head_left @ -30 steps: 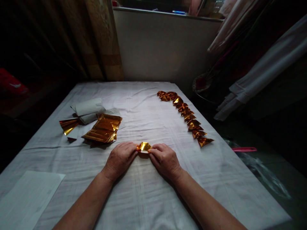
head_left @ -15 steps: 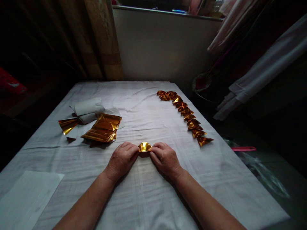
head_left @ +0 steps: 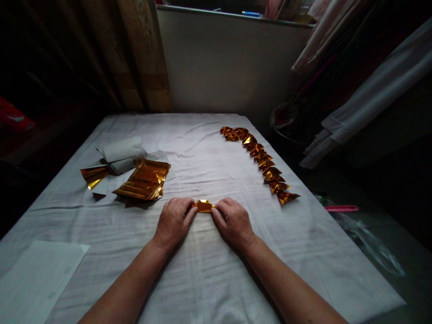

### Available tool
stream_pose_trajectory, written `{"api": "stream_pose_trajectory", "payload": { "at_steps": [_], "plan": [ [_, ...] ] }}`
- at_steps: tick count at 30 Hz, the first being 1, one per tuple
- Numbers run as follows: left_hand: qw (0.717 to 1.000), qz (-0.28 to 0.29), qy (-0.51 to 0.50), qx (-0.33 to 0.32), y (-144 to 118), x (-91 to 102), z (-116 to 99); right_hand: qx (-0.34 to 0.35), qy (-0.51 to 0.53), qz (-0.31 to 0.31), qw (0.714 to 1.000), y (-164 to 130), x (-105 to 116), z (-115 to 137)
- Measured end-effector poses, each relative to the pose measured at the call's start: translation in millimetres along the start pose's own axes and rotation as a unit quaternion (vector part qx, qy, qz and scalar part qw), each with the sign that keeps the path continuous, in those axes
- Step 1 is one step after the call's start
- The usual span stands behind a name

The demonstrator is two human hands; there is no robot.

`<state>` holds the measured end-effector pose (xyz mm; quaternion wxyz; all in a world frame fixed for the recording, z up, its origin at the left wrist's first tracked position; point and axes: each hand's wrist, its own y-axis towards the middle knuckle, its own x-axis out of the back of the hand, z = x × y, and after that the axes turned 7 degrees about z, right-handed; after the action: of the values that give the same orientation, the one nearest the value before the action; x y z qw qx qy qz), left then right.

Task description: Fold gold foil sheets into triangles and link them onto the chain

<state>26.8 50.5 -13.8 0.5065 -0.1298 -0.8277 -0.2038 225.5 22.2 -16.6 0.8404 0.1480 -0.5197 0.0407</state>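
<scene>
Gold foil piece [head_left: 204, 206], now flatter than before, is pinched at frame centre by left hand [head_left: 173, 221] and right hand [head_left: 232, 221], fingers closed on its ends.

2 hands [head_left: 202, 220], 1 small gold foil piece [head_left: 204, 206], 1 stack of gold sheets [head_left: 144, 180], 1 white paper sheet [head_left: 37, 279].

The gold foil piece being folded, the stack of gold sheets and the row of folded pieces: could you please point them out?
gold foil piece [head_left: 204, 206], head view, centre.
stack of gold sheets [head_left: 145, 179], head view, top sheet.
row of folded pieces [head_left: 262, 158], head view, mid-row.
</scene>
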Motion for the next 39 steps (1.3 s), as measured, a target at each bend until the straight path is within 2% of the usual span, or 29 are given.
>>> {"api": "stream_pose_trajectory", "payload": {
  "at_steps": [15, 24, 31, 39],
  "plan": [
    [0.999, 0.007, 0.033, 0.023, 3, -2.5, -2, -0.031, -0.029, -0.001, 0.999, 4, -4, 0],
    [1.000, 0.016, 0.022, 0.015, 2, -2.5, 1, -0.046, -0.079, 0.053, 0.994, 6, 1, 6],
    [0.999, 0.022, 0.021, 0.017, 3, -0.9, -1, -0.098, -0.098, 0.034, 0.990, 13, 0, 21],
    [0.999, 0.026, 0.016, 0.020, 4, 1.3, -4, -0.107, -0.117, 0.026, 0.987, 15, -4, 22]
  ]
}}
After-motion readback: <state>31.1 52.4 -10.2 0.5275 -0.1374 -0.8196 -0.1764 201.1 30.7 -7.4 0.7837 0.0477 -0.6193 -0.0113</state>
